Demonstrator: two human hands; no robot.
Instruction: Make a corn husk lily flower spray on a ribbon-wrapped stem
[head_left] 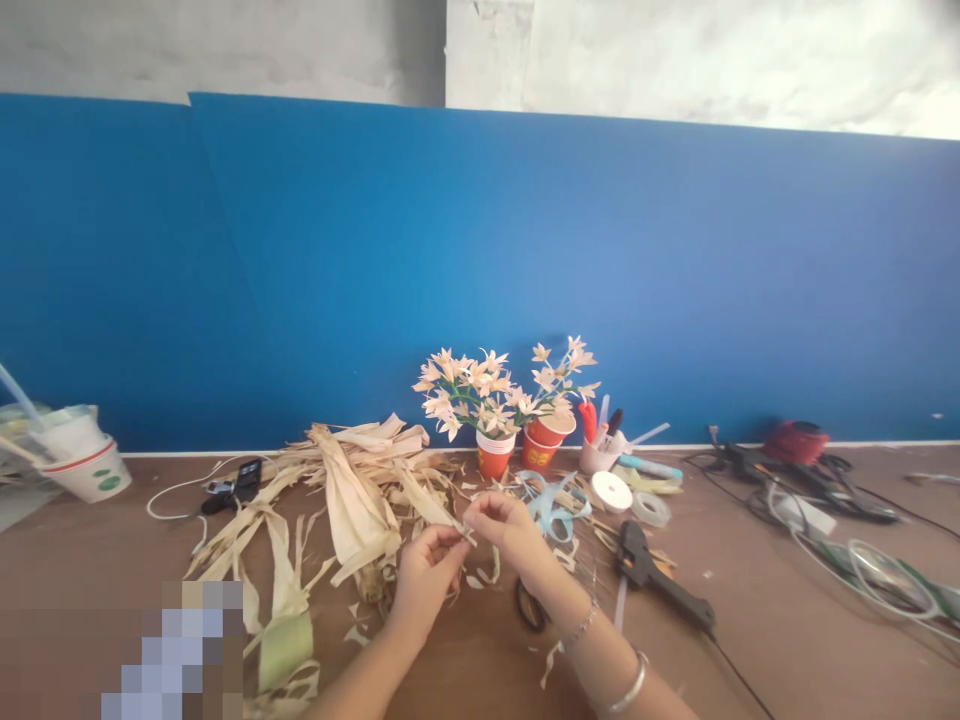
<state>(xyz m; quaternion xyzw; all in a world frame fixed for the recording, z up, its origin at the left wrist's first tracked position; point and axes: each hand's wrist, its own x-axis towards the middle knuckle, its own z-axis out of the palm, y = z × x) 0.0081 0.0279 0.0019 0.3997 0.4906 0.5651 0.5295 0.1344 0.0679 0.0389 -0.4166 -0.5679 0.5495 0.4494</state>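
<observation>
My left hand (429,572) and my right hand (504,528) meet over the front of the table, fingertips pinched close together. Between them is a small pale strip (466,533), which looks like a piece of corn husk, though the fingers hide most of it. Behind and left of my hands spreads a heap of dried corn husks (352,500). Just beyond stand red paper cups (495,458) holding pale husk flowers (476,385) on green stems. Light blue ribbon (556,505) lies in loops beside my right hand, and the dark handle of scissors (530,606) shows under my right wrist.
A black glue gun (660,575) with its cord lies to the right. Near it are a white spool (611,491), a tape roll (650,509) and a cup of tools (600,452). Tangled cables (847,560) cover the far right; a white paper bucket (90,472) stands far left.
</observation>
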